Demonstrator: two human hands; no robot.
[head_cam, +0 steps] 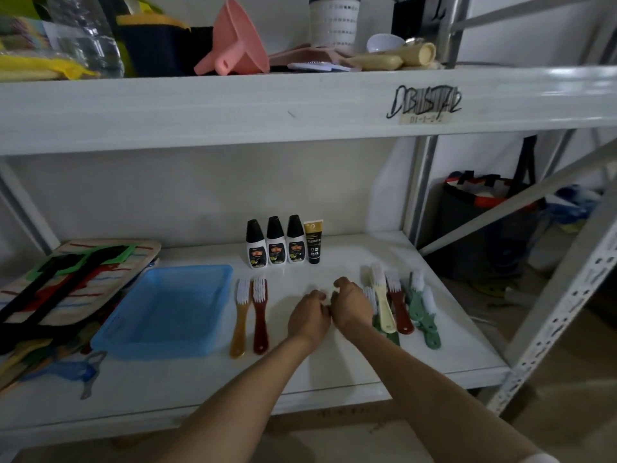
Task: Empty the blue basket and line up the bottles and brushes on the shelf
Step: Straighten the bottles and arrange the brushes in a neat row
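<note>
Basket (163, 312): rectangular blue translucent plastic, shallow.

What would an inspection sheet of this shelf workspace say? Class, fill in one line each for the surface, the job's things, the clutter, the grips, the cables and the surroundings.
Surface: white lower shelf, lit dimly.
Job's things: blue basket looks empty; three bottles and a black tube upright in a row at the back; two brushes side by side right of the basket; a brush pile overlapping, not lined up.
Clutter: striped bag left of the basket; blue opener at the front.
Grips: left hand and right hand close together, fingers curled, beside the pile; contents unclear.
Cables: nothing seen.
Surroundings: pink funnel on the upper shelf; dark bag on the floor at right.
</note>
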